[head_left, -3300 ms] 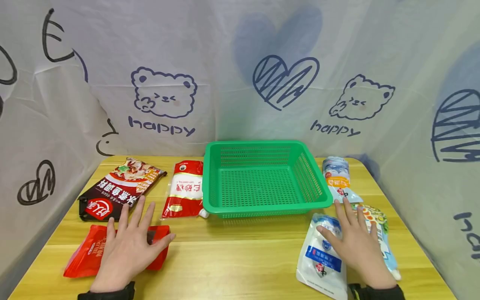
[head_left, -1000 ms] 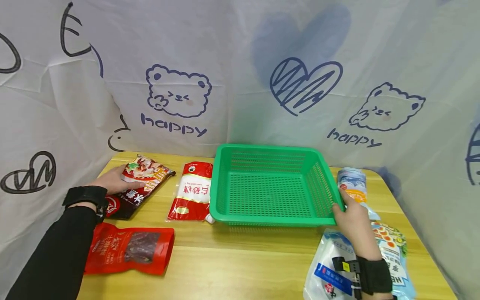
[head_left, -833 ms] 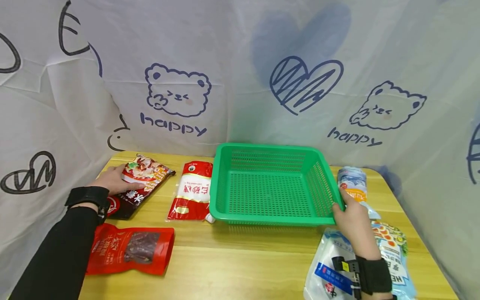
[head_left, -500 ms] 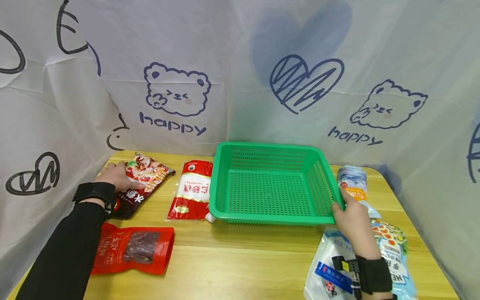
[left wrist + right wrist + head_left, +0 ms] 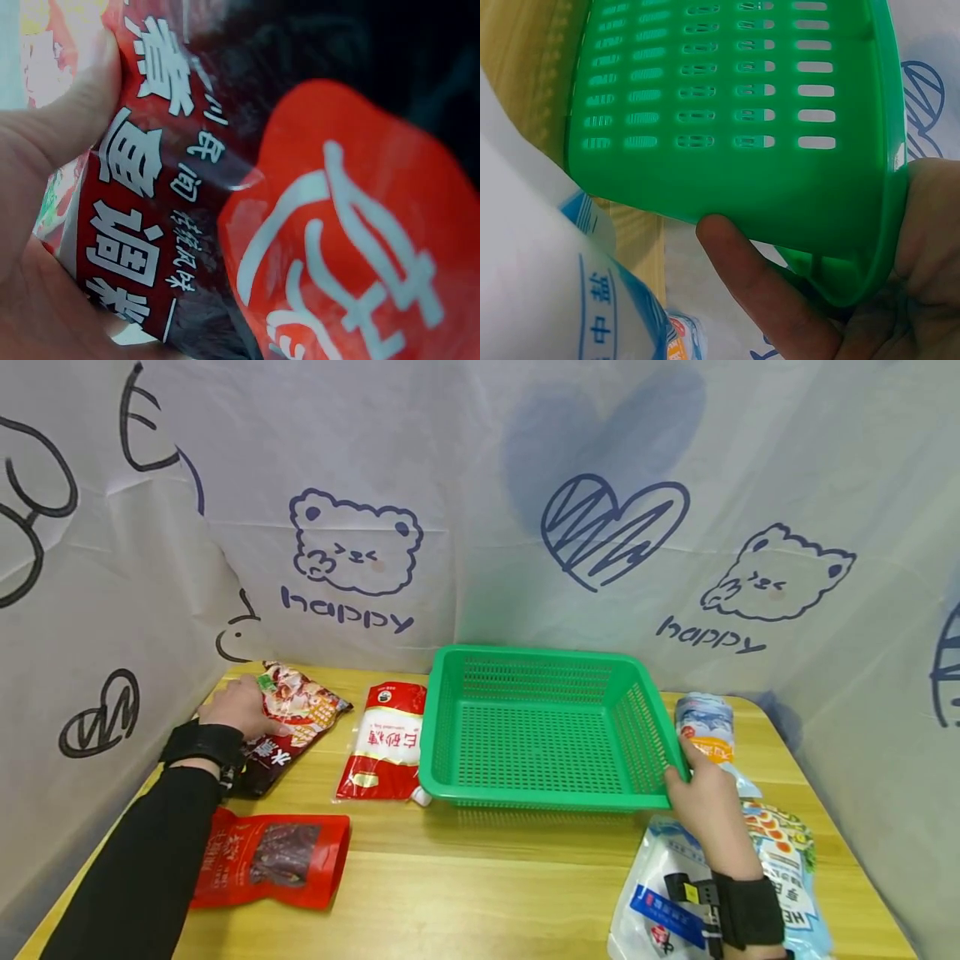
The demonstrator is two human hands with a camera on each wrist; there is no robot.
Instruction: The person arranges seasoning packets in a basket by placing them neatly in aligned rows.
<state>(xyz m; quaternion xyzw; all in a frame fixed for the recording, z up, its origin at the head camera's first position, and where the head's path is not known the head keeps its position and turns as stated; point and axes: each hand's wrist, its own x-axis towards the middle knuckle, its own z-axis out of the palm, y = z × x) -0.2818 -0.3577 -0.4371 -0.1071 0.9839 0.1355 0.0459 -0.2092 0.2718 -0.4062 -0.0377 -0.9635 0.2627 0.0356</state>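
My left hand [image 5: 238, 708] grips the left side of a black and red fish seasoning packet [image 5: 300, 703] at the back left of the table. In the left wrist view, the thumb [image 5: 90, 90] lies over the packet's printed front, with the other fingers at its edge. At the front right corner of the green plastic basket [image 5: 525, 800], my right hand [image 5: 708, 810] holds the rim. The right wrist view shows one finger [image 5: 742, 270] against the basket's outer wall and the rim in the palm. The basket has nothing in it.
A red and white sugar bag [image 5: 382, 739] lies left of the basket. Nearer is a red pouch [image 5: 285, 860], partly behind my left sleeve. On the right lie a blue and white pouch [image 5: 705, 722], a white salt pouch [image 5: 652, 893] and a light blue bag [image 5: 783, 868].
Both hands were spread low over the front packets; the left then reached the seasoning packet, the right the basket's corner. Lately the left hand shifts slightly right and the packet bends in its grip.
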